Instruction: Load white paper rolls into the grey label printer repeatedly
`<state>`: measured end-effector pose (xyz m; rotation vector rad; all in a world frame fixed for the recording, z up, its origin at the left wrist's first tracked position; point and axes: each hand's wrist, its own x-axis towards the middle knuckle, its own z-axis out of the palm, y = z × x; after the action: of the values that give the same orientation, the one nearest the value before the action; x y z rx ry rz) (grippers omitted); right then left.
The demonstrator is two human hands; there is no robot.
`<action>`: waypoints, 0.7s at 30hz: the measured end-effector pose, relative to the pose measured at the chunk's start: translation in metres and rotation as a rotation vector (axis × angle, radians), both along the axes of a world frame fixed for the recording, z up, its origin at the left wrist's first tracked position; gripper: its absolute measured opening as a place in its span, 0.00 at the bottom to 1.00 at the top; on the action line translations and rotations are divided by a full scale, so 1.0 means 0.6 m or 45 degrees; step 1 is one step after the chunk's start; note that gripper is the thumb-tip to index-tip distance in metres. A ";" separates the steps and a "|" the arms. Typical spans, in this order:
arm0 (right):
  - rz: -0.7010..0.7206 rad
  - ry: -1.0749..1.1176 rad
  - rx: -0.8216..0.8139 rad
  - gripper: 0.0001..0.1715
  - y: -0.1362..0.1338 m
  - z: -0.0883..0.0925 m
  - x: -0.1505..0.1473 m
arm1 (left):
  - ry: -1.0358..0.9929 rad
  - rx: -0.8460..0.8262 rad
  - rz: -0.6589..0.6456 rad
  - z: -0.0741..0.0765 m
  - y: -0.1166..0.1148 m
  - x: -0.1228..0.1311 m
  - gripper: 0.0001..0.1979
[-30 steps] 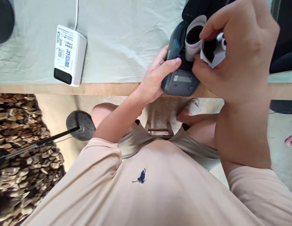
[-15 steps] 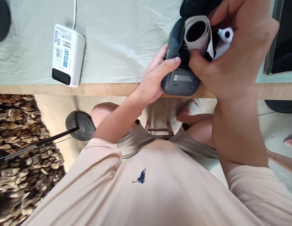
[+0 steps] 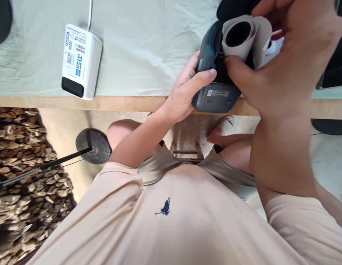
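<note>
A dark grey portable label printer is held over the table's front edge, its black lid swung up. My left hand grips its left side, thumb lying over the rim. A white paper roll with a dark hollow core sits at the opening, its loose end curling out to the right. My right hand is closed round the roll, thumb against its lower side and fingers at the loose paper, partly hidden behind the hand. A second, smaller white roll shows partly behind my right hand.
On the pale green cloth-covered table lies a white box-shaped device with a dark display and a cable. A dark-screened object is at the right edge. Below are a round black stand base and stacked firewood.
The paper's loose end has been drawn out further to the right of the roll by my right hand. Both hands and the printer appear slightly further right in view.
</note>
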<state>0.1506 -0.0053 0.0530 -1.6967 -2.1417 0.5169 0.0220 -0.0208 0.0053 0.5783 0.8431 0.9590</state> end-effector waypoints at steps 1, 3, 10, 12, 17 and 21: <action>-0.005 0.013 0.015 0.23 -0.001 0.001 -0.001 | 0.003 0.002 0.008 0.000 0.000 0.000 0.11; -0.023 0.040 0.090 0.24 -0.003 0.000 -0.001 | -0.006 0.026 0.014 -0.001 -0.001 0.000 0.12; 0.022 -0.048 0.156 0.23 -0.009 -0.016 0.002 | -0.090 0.148 -0.016 -0.002 0.003 -0.004 0.13; 0.009 -0.112 0.151 0.24 -0.011 -0.011 -0.001 | -0.122 0.146 -0.009 -0.001 0.003 -0.005 0.17; -0.099 -0.163 -0.039 0.26 -0.012 0.011 -0.008 | -0.252 -0.026 0.042 0.001 0.002 -0.003 0.19; -0.153 -0.172 -0.066 0.29 -0.011 0.019 -0.006 | -0.443 -0.205 0.154 0.006 0.000 0.001 0.23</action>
<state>0.1472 -0.0118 0.0645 -1.9249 -2.1172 0.4388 0.0223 -0.0206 0.0086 0.2133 0.6394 1.0539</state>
